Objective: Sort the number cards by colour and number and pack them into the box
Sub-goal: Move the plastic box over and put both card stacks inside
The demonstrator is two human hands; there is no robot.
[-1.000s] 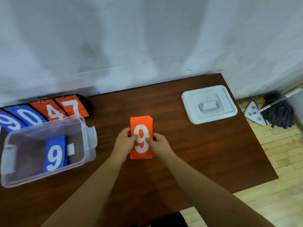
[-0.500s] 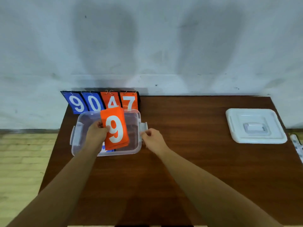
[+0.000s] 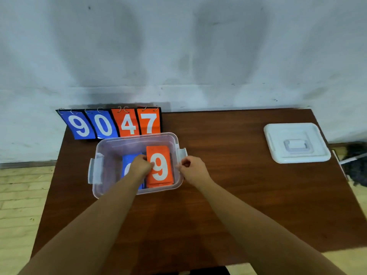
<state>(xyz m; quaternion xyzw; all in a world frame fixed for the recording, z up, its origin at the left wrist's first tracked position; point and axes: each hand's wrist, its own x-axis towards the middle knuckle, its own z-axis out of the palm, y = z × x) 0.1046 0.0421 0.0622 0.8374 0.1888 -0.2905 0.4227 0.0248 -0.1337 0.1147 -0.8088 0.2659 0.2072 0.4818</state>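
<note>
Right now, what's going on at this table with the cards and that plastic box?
A person is packing number cards. Their left hand holds an orange 9 card down inside the clear box, beside a blue card already lying there. The right hand pinches the box's right rim. The white lid lies off to the right on the table, and a flip scoreboard showing 9, 0, 4, 7 stands behind the box.

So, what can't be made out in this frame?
Head view only.
blue card: number covered by the left hand.
Anything beneath the orange 9 card: hidden by it.
Whether the right hand grips the latch of the box: too small.
mop: cut off by the right edge.
</note>
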